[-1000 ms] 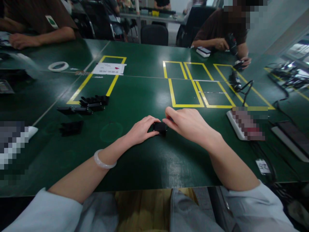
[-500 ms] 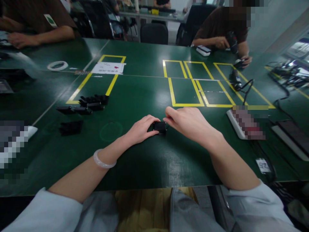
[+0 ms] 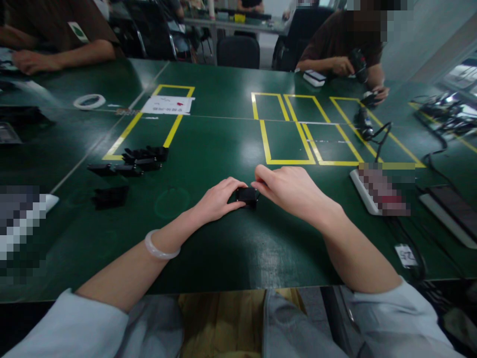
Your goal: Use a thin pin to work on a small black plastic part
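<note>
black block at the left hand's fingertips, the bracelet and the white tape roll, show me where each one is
black block (image 3: 247, 195): head view, on its upper face
bracelet (image 3: 154, 250): head view, on its band
white tape roll (image 3: 89, 106): head view, on its near rim

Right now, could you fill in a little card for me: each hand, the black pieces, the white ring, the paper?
Left hand: holds a black block
Right hand: close by the block's right end; anything held is hidden
Other black pieces: grouped to the left
White ring: flat on the green table
Paper: across yellow tape lines
</note>
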`<control>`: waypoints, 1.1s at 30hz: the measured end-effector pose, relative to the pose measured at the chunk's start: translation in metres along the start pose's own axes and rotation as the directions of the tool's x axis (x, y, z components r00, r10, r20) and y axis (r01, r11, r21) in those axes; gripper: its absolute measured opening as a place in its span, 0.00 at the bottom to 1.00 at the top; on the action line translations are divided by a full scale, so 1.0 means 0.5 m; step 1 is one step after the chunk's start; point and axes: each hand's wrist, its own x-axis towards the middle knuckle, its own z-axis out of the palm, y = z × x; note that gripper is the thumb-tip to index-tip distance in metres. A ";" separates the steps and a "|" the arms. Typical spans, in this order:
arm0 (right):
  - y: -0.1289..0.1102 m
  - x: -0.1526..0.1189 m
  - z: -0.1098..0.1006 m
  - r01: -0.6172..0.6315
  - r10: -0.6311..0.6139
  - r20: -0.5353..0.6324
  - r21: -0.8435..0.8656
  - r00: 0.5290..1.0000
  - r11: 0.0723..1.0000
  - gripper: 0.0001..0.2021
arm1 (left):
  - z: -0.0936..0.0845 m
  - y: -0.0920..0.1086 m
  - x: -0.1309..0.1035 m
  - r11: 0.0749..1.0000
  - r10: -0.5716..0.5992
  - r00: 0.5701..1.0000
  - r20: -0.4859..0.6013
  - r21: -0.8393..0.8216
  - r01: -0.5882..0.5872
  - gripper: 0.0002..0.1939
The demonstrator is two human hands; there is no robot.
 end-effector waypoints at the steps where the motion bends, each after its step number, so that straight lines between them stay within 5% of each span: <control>1: 0.000 0.000 0.001 0.002 -0.002 0.004 -0.002 1.000 1.000 0.13 | 0.000 0.000 0.000 1.000 0.000 1.000 0.003 0.001 0.000 0.18; 33: 0.004 -0.006 -0.003 0.034 -0.034 0.003 0.076 0.999 0.997 0.10 | 0.000 -0.001 0.000 1.000 0.001 1.000 0.003 -0.008 -0.001 0.17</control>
